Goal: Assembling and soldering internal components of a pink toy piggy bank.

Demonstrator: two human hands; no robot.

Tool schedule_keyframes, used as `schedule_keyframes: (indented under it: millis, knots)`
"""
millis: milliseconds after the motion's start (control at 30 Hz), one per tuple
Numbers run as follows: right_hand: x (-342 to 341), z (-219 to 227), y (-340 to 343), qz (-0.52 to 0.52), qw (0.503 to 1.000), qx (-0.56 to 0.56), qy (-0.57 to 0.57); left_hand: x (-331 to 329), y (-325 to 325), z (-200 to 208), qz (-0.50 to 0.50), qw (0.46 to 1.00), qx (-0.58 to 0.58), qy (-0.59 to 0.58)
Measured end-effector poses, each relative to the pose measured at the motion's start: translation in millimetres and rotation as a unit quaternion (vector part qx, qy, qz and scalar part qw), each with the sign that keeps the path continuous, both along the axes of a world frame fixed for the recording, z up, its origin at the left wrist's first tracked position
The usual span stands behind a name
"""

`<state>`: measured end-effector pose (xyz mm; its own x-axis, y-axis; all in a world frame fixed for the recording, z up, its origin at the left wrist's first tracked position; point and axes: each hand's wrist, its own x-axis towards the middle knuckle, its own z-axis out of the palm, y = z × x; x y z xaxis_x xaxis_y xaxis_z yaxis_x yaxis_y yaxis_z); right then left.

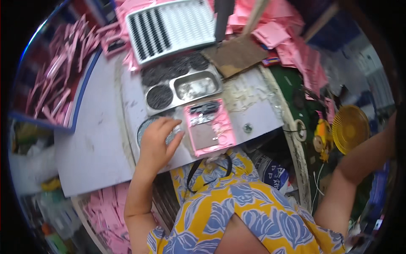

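My left hand [157,143] is over a round dish [139,131] of small silvery parts at the near edge of the table. Its fingers are curved and the thumb stands apart from them, with nothing visible between. Just right of it lies a pink plastic housing [231,137] with a grey panel, a shiny metal piece and black parts inside. My right forearm [368,158] stretches out to the far right, and the hand at its end is lost beyond the picture's dark rim.
Behind the housing is a metal tray [220,86] with compartments of dark small parts. Farther back sits a white rack [190,29] with rows of black pieces. A blue-edged bin [75,114] of pink parts stands left; a brown board [241,53] and a yellow bowl [350,129] are right.
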<state>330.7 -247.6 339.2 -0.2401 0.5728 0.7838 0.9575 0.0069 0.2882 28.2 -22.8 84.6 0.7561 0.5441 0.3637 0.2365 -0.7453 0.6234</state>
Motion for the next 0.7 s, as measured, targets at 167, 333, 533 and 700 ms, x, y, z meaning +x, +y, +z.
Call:
schedule_keyframes:
  millis: [167, 333, 533, 700]
  knots:
    - [-13, -197, 60, 0.062, 0.894, -0.239, 0.374, -26, 5, -38, 0.100, 0.994, -0.044, 0.031]
    - [-6, -297, 83, 0.013, 0.783, -0.291, 0.550, -21, -14, -49, 0.117, 0.989, -0.088, 0.029]
    - [-7, -311, 80, -0.013, 0.711, -0.379, 0.592, 23, -63, -63, 0.084, 0.972, -0.200, 0.091]
    - [-3, -330, 86, 0.019, 0.710, -0.361, 0.604, 33, -66, -75, 0.121, 0.962, -0.223, 0.098]
